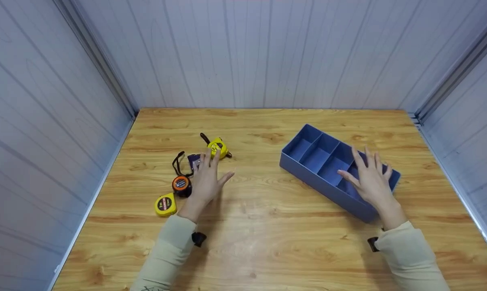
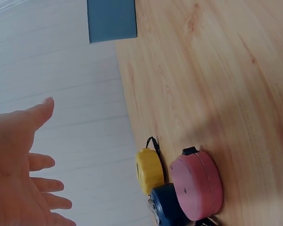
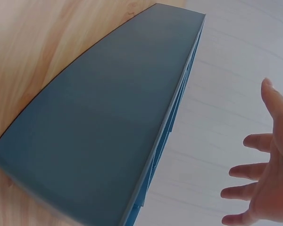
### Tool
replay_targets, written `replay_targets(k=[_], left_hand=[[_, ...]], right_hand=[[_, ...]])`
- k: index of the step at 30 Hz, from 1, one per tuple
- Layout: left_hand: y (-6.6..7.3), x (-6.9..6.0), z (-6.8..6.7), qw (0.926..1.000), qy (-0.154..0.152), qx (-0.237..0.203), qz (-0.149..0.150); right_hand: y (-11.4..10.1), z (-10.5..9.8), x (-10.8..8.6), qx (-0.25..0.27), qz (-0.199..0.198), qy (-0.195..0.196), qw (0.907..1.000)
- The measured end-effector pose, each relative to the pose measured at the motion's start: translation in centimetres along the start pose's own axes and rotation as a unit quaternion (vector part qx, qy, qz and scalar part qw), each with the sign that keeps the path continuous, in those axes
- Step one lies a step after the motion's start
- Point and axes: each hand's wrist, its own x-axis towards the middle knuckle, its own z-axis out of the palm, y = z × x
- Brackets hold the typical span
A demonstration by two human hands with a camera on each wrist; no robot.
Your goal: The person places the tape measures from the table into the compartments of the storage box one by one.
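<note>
In the head view the left hand [image 1: 206,184] hovers with spread fingers over the tape measures, holding nothing. Around it lie a yellow tape measure [image 1: 216,148] with a black strap, a dark one [image 1: 193,161] partly behind the fingers, an orange-and-black one [image 1: 181,184] and another yellow one [image 1: 165,204]. The left wrist view shows a pink-looking tape measure [image 2: 197,186] beside a dark blue one [image 2: 168,205] and a yellow one [image 2: 149,170]. Above the right end of a blue divided box [image 1: 322,184], the right hand [image 1: 372,184] is spread and grips nothing.
The box stands slanted on the wooden table [image 1: 251,250], its compartments facing up. Pale panel walls [image 1: 247,52] rise behind the table and at both sides. Wood surface lies between the tape measures and the box.
</note>
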Motion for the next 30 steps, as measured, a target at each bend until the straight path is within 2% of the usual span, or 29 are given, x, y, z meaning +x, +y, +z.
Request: replay_targets(k=[9,16,20,25,30], left_hand=[[-0.6,-0.9,0.4,0.9999,-0.002,-0.009,-0.005],[-1.1,-1.4,1.1,0.9998,0.017,-0.012,0.004],[-1.6,-1.7,1.5,0.9998,0.017,-0.005,0.006],[-2.4,-1.9,1.8,0.9999,0.009,0.006,0.001],[-3.1,-1.9,2.4,0.9999,0.0,-0.005,-0.014]], right_hand=[[0.2,0.0,-1.5,-0.02,0.0,0.008,0.9998],[0.4,-0.1,-3.0,-0.037,0.004,0.009,0.9993],[0.8,0.0,-3.9,-0.038,0.002,0.018,0.9991],[1.4,0.4,-5.1,-0.029,0.007,0.025,0.9992],[1.7,0.7,-6.0,-0.022,0.024,0.024,0.9992]])
